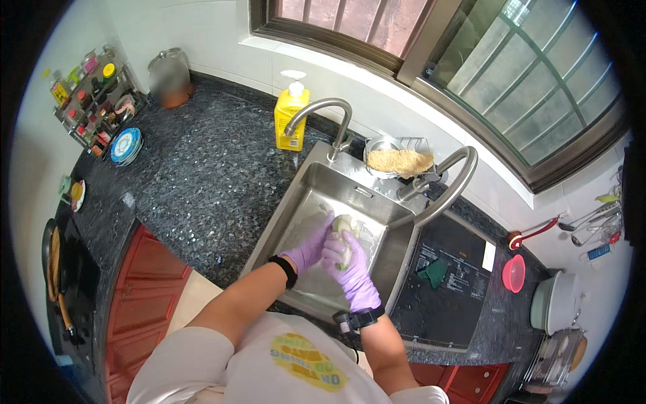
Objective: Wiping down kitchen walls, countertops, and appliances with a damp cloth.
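Observation:
Over the stainless-steel sink basin [315, 177], both hands are close together around a pale green and white vegetable [345, 223]. Purple gloves cover both of them. My left hand [314, 245] holds the vegetable from the left, its fingers partly hidden behind the other hand. My right hand [348, 260] wraps its fingers over the near part, and a bit of green shows below them. The vegetable's exact kind is hard to tell. Wet, shiny patches show on the basin floor.
Two curved faucets, a slim one [323, 103] and a thicker one [462, 187], arch above the sink. Behind it stand a yellow pump bottle [291, 121] and a wire rack [398, 141] with a loofah [398, 161]. A green cloth [433, 272] lies on the black cover [449, 313] at right.

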Motion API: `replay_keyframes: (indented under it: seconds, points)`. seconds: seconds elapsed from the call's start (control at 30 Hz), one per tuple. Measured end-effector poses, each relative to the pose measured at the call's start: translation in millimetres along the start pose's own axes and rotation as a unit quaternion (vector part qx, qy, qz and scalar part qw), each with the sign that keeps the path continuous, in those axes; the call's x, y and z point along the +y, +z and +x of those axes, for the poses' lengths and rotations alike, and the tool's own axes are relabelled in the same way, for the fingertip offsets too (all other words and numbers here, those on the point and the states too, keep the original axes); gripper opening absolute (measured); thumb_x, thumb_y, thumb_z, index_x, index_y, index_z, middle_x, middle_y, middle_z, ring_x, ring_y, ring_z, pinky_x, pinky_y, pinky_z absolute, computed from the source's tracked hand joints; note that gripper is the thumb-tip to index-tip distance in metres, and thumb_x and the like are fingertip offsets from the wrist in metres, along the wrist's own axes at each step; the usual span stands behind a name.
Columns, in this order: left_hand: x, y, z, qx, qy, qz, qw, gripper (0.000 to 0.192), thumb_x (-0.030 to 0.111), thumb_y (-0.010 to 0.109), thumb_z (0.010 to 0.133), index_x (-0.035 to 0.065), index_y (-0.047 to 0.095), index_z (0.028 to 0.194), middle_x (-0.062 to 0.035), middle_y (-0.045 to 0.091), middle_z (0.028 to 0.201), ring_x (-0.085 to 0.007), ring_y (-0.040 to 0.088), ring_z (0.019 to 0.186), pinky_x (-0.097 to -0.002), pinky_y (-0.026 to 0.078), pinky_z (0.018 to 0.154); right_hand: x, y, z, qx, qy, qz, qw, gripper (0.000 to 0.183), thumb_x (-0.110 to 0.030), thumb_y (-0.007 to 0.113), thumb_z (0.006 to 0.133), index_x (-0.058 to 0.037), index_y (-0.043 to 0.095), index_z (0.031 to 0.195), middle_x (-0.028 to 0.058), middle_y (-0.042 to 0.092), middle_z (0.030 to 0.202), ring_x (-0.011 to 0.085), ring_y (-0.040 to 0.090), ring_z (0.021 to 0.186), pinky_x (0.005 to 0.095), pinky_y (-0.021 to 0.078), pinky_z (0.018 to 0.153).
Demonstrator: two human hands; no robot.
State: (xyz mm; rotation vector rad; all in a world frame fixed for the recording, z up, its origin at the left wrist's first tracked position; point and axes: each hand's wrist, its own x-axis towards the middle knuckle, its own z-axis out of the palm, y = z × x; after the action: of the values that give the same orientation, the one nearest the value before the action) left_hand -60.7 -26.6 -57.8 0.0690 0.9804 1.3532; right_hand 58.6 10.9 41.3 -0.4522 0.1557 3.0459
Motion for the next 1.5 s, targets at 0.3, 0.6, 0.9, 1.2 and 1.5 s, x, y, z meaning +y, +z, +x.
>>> replay_keyframes:
  seconds: [0.3,0.6,0.9,1.2,1.5]
  points:
    - [44.4,33.2,-34.7,-0.068,-0.011,-0.284,0.956,0.035,0.051,0.049,0.089,0.0157,0.053,0.089,0.0021,0.050,0.061,-0.0124,0.050,0.050,-0.0298,0.050,0.054,33.7,-9.6,-0.9,0.102,-0.081,-0.135,0.982,0.034,-0.041,0.054,0.089,-0.0075,0.051,0.092,0.0019,0.052,0.078,0.0165,0.052,0.073,0.0238,0.0446,0.054]
    - [57.0,35.6,-32.7,-0.005,-0.072,0.032,0.997,0.030,0.032,0.049,0.092,0.0067,0.055,0.077,0.0003,0.043,0.052,-0.0122,0.045,0.045,-0.0303,0.039,0.044,14.1,-41.3,9.8,0.258,0.054,-0.429,0.864,0.020,-0.024,0.057,0.088,-0.0063,0.057,0.098,0.0019,0.050,0.066,0.0168,0.054,0.064,0.0223,0.0438,0.055]
    - [-19.0,-19.5,15.3,0.142,0.135,0.281,0.939,0.036,0.036,0.050,0.089,0.0032,0.053,0.073,-0.0051,0.049,0.055,-0.0166,0.049,0.044,-0.0300,0.042,0.042,44.4,-103.4,34.6,0.349,-0.101,-0.786,0.500,0.037,-0.031,0.053,0.088,0.0022,0.060,0.101,0.0227,0.064,0.088,0.0320,0.064,0.086,0.0399,0.0485,0.073]
    - [-52.3,-49.1,15.2,0.149,0.277,0.606,0.731,0.045,0.037,0.040,0.090,-0.0027,0.061,0.085,-0.0204,0.062,0.076,-0.0323,0.062,0.073,-0.0420,0.047,0.067,66.2,-121.8,23.9,0.320,-0.091,-0.842,0.426,0.031,-0.031,0.052,0.087,-0.0033,0.055,0.099,0.0251,0.063,0.086,0.0429,0.061,0.083,0.0493,0.0492,0.070]
    - [19.2,-20.4,-33.2,0.074,-0.062,0.283,0.954,0.067,0.061,0.054,0.080,0.0023,0.056,0.112,-0.0077,0.063,0.099,-0.0173,0.058,0.088,-0.0295,0.046,0.073,24.0,-74.9,4.3,0.346,-0.155,-0.892,0.247,0.037,-0.030,0.069,0.074,-0.0017,0.056,0.093,0.0226,0.061,0.085,0.0383,0.061,0.082,0.0456,0.0487,0.070]
